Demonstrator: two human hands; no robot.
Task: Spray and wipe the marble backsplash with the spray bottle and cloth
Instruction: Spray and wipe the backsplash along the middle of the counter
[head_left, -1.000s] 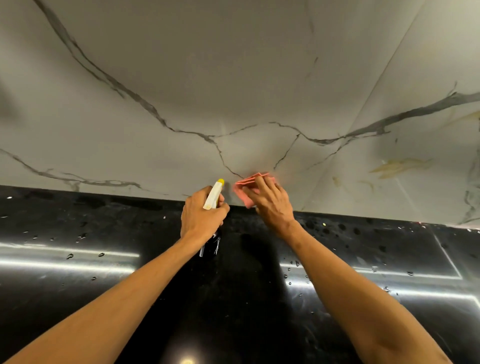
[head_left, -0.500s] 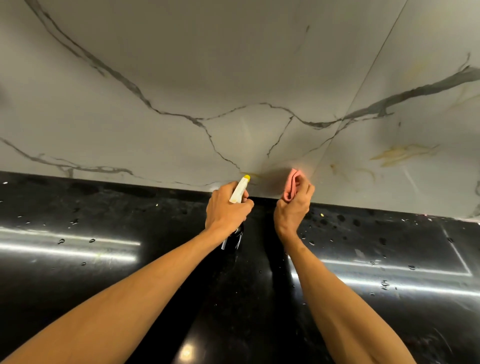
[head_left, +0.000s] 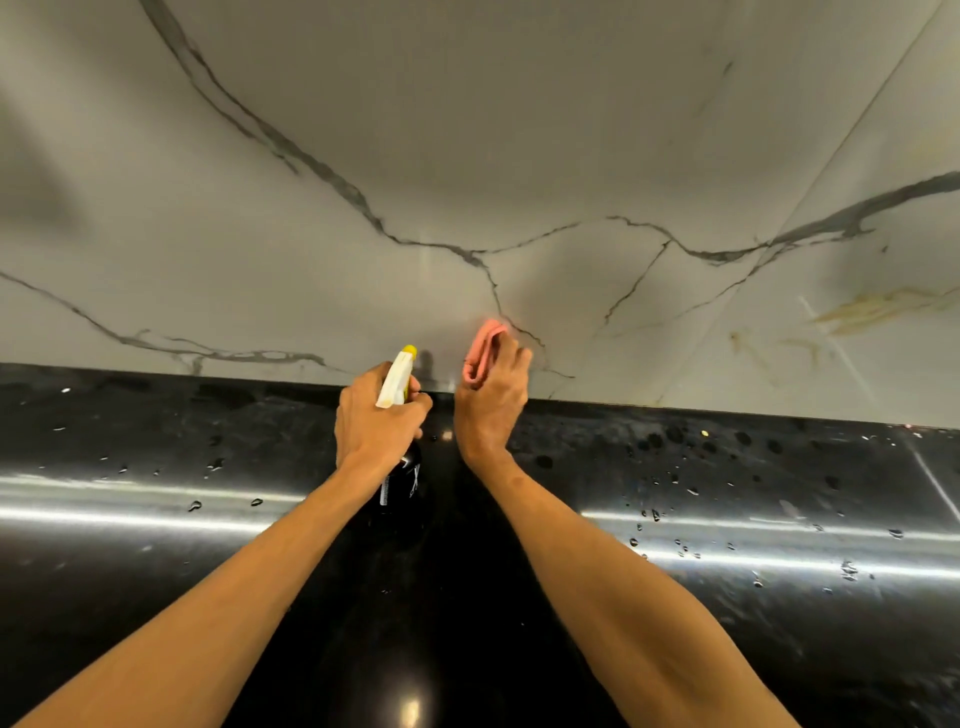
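Against marble backsplash (head_left: 467, 130), left hand (head_left: 376, 426) grips half-hidden spray bottle (head_left: 397, 379), right hand (head_left: 491, 410) clutches cloth (head_left: 483, 353).

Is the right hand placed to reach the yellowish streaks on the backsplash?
Probably yes. The right hand grips the cloth close to the backsplash, and only bare marble lies between it and the streaks off to its right.

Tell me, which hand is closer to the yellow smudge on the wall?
Right. The right hand, holding the pink cloth, is left of the smudge; the left hand, gripping the spray bottle, is farther left.
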